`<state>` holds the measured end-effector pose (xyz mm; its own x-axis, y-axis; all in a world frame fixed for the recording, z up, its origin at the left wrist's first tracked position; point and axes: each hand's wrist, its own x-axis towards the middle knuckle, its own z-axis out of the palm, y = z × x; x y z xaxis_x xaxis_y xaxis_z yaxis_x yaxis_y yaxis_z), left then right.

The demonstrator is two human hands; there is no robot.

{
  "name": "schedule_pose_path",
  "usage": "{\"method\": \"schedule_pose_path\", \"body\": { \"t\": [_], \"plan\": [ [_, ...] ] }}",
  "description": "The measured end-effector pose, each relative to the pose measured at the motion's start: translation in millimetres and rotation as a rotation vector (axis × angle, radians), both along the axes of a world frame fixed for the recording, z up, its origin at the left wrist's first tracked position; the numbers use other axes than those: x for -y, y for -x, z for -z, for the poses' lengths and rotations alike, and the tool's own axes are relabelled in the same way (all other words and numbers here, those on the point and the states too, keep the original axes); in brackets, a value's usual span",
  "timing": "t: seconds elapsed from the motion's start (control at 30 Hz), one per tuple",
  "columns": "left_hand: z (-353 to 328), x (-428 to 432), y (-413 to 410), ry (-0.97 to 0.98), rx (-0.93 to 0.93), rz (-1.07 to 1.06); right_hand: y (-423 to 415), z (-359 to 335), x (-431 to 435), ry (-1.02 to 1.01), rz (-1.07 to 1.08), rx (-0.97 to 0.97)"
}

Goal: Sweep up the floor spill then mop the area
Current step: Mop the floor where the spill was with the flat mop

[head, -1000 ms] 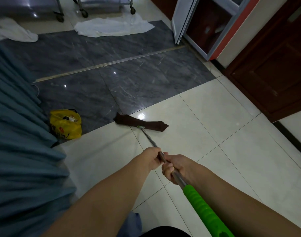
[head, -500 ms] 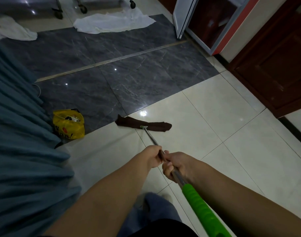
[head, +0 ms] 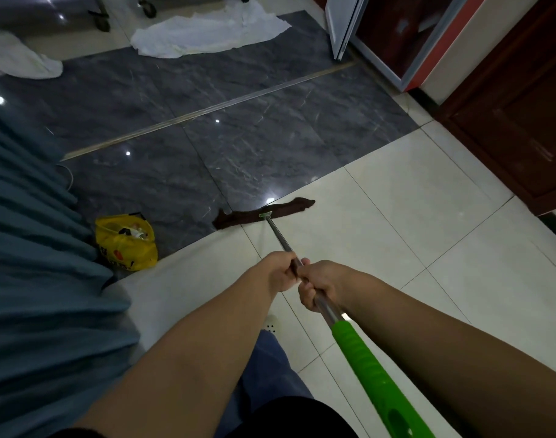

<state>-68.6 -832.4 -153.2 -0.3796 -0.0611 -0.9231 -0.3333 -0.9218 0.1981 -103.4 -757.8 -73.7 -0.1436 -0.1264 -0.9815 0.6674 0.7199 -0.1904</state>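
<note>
Mop handle [head: 362, 355], green-sleeved at its near end, is gripped on the bare steel just ahead of the sleeve. The right hand [head: 322, 286] is wrapped round it with fingers curled tight. The left hand [head: 278, 271] is closed round the shaft directly in front, and the two hands touch. With both grips crowded so close together, little leverage is had over the far end, so the head could be twisted or lifted under a hard push.

Further out, the mop head [head: 264, 213], a dark brown cloth, lies flat across the line where pale tile [head: 396, 232] meets dark tile [head: 270, 143]. It seems to be carried on only a small green bracket, and it could be bunched up or dragged loose at that joint.

To its left, apart from it, an open yellow bag [head: 125, 245] of rubbish is stood against the blue curtain [head: 33, 279]. A wide sideways stroke could tip it and scatter its contents. No loose spill can be made out on the floor.

Farthest off, two white cloths [head: 207, 33] lie on the floor and an open cabinet door [head: 346, 23] juts out. Either could be snagged or struck if the strokes are carried that far.
</note>
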Motion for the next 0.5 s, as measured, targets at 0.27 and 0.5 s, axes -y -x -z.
{"method": "schedule_pose_path", "body": {
  "t": [0.27, 0.5],
  "plan": [
    [-5.3, 28.1, 73.4, -0.078, -0.079, -0.022, 86.6, -17.8, 16.6, -0.068, -0.089, 0.000],
    [-5.6, 39.2, 73.4, -0.092, -0.105, 0.028, 87.8, -19.4, 21.3, -0.033, -0.042, 0.038]
  ]
}}
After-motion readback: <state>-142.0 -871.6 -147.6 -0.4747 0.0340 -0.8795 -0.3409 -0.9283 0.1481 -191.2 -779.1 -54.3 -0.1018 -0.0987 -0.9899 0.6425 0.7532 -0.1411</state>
